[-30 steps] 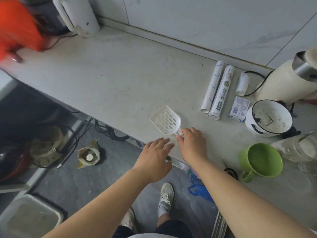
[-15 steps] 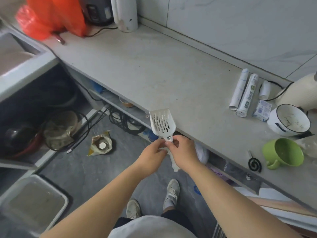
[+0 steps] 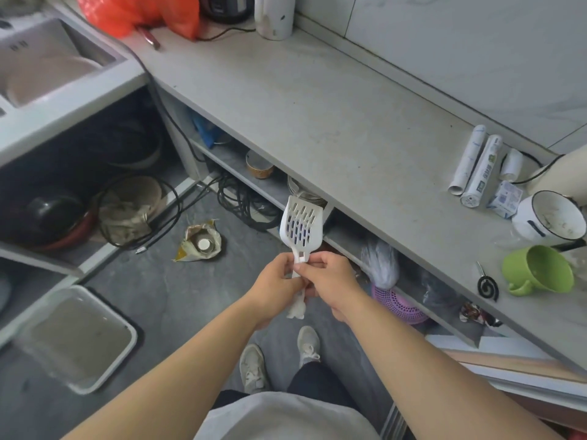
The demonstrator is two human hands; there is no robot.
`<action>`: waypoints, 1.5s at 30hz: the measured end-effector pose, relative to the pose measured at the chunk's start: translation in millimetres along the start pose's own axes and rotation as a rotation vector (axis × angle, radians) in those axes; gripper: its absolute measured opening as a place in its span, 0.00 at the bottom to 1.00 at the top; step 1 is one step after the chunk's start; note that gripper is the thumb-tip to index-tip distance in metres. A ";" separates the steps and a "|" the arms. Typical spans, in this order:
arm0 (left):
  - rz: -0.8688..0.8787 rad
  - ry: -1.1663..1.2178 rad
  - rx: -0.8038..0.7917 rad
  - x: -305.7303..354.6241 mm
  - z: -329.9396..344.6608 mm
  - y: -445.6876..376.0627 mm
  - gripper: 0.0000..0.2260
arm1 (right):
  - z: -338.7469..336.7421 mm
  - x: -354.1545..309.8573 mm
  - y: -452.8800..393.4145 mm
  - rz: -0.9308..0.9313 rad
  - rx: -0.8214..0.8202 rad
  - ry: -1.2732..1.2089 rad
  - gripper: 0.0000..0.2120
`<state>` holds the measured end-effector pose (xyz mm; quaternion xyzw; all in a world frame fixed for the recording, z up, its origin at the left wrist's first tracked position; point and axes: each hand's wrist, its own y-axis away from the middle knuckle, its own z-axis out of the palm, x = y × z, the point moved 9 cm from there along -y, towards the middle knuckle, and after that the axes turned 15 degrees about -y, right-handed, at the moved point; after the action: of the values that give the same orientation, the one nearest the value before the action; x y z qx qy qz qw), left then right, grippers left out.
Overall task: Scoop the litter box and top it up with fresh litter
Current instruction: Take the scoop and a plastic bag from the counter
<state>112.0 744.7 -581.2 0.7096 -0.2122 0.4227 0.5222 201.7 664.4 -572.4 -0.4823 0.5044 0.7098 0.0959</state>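
Scoop upright between both hands, handle pinched by left hand and right hand.

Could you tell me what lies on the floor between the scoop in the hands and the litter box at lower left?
In the head view, only bare grey floor lies between the scoop and the litter box; the crumpled bag sits farther back.

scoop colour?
White, with slotted holes in the scoop; the head view shows it, held in both hands.
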 end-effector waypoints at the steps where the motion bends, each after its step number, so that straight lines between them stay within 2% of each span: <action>1: -0.014 0.031 0.000 -3.4 0.9 1.0 0.14 | 2.9 1.9 1.7 0.010 -0.013 -0.001 0.07; 11: -0.154 0.094 0.065 -30.6 5.9 -7.6 0.13 | -8.5 20.7 -8.7 0.020 -0.068 0.139 0.10; 14: -0.236 0.150 0.111 -42.3 16.3 -16.3 0.12 | -48.2 42.0 -21.9 0.042 0.004 0.276 0.13; 19: -0.352 0.208 0.146 -57.3 50.7 -41.4 0.12 | -145.6 82.5 -56.5 0.147 0.190 0.306 0.13; 23: -0.401 0.229 0.162 -68.4 82.1 -73.5 0.11 | -207.1 96.5 -98.4 0.173 0.270 0.412 0.14; 27: -0.451 0.266 0.185 -85.1 111.6 -103.9 0.11 | -245.0 112.5 -150.3 0.165 0.266 0.558 0.04; 28: -0.459 0.268 0.193 -89.0 116.5 -110.8 0.11 | -251.0 118.3 -162.8 0.172 0.263 0.579 0.06; 31: -0.508 0.314 0.238 -112.3 132.3 -123.1 0.10 | -270.7 142.2 -200.7 0.227 0.267 0.636 0.23; 40: -0.627 0.354 0.296 -179.6 154.4 -128.4 0.08 | -307.0 203.9 -268.1 0.355 0.360 0.677 0.28; 45: -0.639 0.301 0.313 -209.5 152.8 -132.4 0.08 | -315.0 218.2 -294.1 0.369 0.316 0.793 0.31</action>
<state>152.3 622.9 -842.6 0.7411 0.1657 0.3652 0.5385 457.4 472.4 -934.4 -0.5982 0.6814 0.3901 -0.1600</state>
